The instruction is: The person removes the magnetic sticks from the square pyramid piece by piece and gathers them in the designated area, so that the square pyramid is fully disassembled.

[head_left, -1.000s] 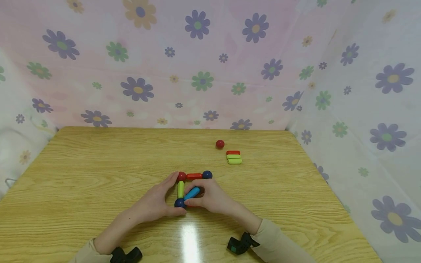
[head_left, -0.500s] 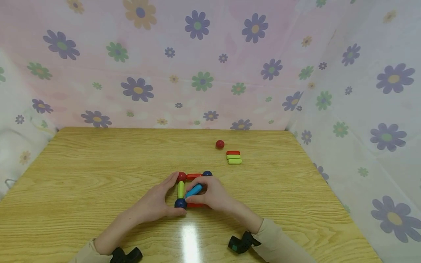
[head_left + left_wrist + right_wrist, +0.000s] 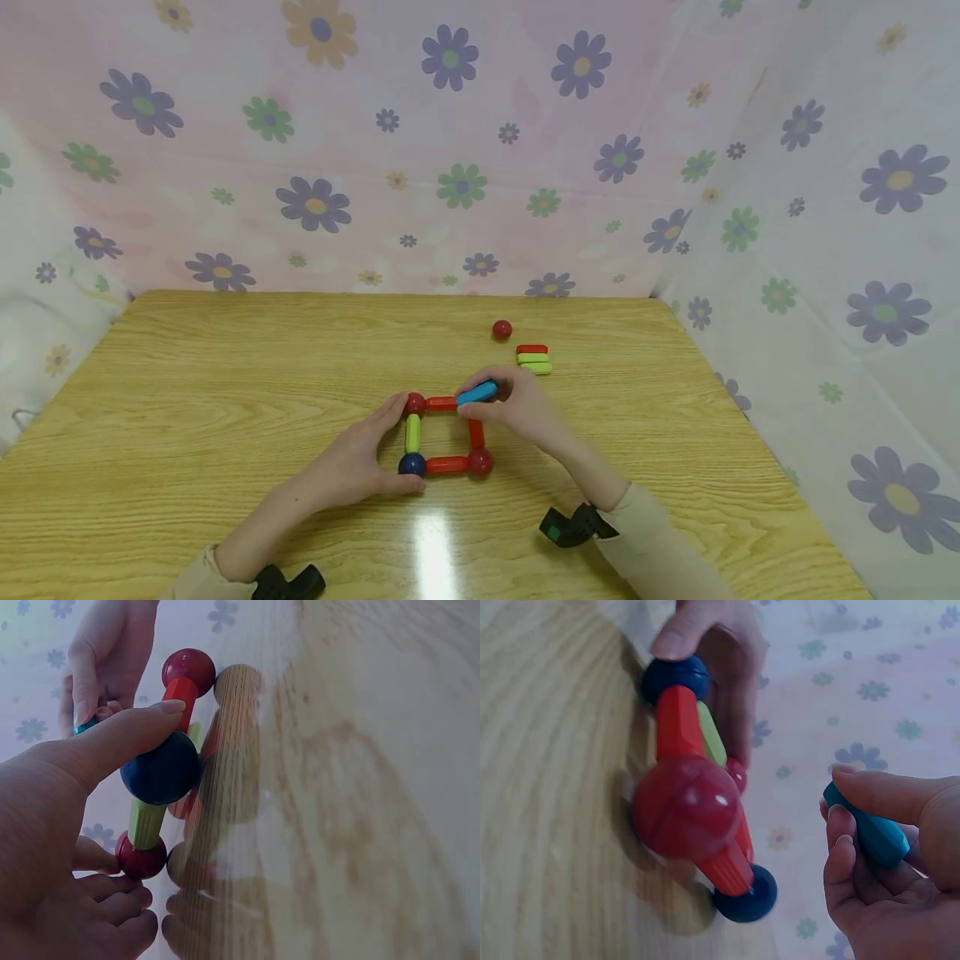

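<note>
A square of magnetic building rods and balls lies on the table; its near right corner is a red ball (image 3: 480, 462). My left hand (image 3: 352, 462) spans its left side, thumb on the near blue ball (image 3: 160, 768) and fingers against the far red ball (image 3: 141, 855). Between these two balls runs a yellow-green rod (image 3: 413, 433); red rods (image 3: 447, 465) form the other sides. Above the far right corner, my right hand (image 3: 521, 408) pinches a blue rod (image 3: 877, 831) between thumb and fingers. That corner's blue ball (image 3: 750, 894) is hidden in the head view but shows in the right wrist view.
Behind the square, a loose red ball (image 3: 502, 330) sits on the wooden table (image 3: 262, 358). Beside it lie a red rod (image 3: 532, 349) and two yellow-green rods (image 3: 533, 358) in a stack of rows. A flowered cloth (image 3: 480, 225) hangs along the table's back and right.
My right hand has carried the blue rod from near the near left blue ball, away and rightward to above the far right corner. The left hand has stayed in place.
</note>
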Tool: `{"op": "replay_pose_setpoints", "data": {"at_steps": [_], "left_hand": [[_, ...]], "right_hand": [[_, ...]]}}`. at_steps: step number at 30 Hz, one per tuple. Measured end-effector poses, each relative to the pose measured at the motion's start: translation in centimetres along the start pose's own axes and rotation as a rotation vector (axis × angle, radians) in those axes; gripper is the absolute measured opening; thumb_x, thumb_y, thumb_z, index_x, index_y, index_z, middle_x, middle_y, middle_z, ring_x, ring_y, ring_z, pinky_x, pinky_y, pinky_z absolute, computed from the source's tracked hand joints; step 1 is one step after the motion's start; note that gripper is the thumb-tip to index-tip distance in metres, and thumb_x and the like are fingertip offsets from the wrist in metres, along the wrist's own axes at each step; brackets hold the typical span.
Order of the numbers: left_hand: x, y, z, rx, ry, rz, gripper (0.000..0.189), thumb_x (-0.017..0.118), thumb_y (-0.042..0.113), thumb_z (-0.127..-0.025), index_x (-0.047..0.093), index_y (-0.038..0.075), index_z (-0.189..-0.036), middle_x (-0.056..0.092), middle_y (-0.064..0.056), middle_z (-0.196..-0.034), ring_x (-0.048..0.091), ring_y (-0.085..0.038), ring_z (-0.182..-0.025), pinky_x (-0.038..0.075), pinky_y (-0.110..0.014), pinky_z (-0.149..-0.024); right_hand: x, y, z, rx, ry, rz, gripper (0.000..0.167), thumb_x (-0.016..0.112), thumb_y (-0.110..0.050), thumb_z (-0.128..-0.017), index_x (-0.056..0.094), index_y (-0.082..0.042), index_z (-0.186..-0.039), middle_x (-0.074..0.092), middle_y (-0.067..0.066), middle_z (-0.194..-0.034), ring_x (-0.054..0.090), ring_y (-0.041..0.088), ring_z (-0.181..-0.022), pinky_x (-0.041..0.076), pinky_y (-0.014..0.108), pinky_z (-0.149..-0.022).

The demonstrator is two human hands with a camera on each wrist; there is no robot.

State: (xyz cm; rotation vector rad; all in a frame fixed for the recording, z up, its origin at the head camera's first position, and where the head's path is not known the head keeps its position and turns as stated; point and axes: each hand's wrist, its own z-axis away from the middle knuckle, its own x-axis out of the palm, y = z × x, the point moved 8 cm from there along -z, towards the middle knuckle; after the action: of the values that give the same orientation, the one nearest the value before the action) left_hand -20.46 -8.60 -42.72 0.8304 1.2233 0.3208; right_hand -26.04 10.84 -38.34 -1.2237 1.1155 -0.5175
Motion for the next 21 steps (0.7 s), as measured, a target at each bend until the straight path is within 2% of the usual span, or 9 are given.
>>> {"op": "replay_pose_setpoints", "data": {"at_steps": [3,7,14,21], "left_hand": [[0.0,0.0,0.0,0.002,0.002,-0.006,0.122,0.083,0.060,-0.072,0.017,0.010,-0.161,0.020,-0.012,-0.166,0.026,-0.036,-0.150,0.032,-0.057,-0.116],[0.0,0.0,0.0,0.008,0.004,-0.012,0.122,0.083,0.059,-0.072,0.017,0.009,-0.161,0.021,-0.012,-0.165,0.027,-0.036,-0.149,0.032,-0.057,-0.116],[0.0,0.1,0.0,0.006,0.007,-0.016,0.121,0.084,0.059,-0.072,0.018,0.009,-0.161,0.021,-0.012,-0.165,0.027,-0.037,-0.149,0.032,-0.057,-0.116],[0.0,0.1,0.1,-0.003,0.005,-0.014,0.121,0.084,0.059,-0.071,0.018,0.011,-0.161,0.021,-0.012,-0.165,0.028,-0.037,-0.149,0.032,-0.058,-0.116]], "right_hand": [[-1.3,0.4,-0.1,0.026,0.037,-0.042,0.023,0.080,-0.025,-0.086,0.074,-0.014,-0.106,0.073,0.005,-0.103,0.068,0.025,-0.086,0.058,0.036,-0.077],[-2.5,0.5,-0.2,0.018,0.075,-0.083,0.021,0.079,-0.020,-0.087,0.074,-0.011,-0.106,0.072,0.008,-0.105,0.070,0.030,-0.090,0.060,0.041,-0.082],[-4.3,0.9,-0.4,-0.008,0.108,-0.069,0.023,0.078,-0.018,-0.089,0.074,-0.008,-0.109,0.070,0.014,-0.111,0.070,0.022,-0.089,0.059,0.034,-0.083],[-6.8,3.0,-0.6,0.041,0.167,-0.079,0.029,0.078,-0.016,-0.088,0.073,-0.003,-0.112,0.070,0.015,-0.114,0.069,0.019,-0.092,0.058,0.036,-0.085]]}}
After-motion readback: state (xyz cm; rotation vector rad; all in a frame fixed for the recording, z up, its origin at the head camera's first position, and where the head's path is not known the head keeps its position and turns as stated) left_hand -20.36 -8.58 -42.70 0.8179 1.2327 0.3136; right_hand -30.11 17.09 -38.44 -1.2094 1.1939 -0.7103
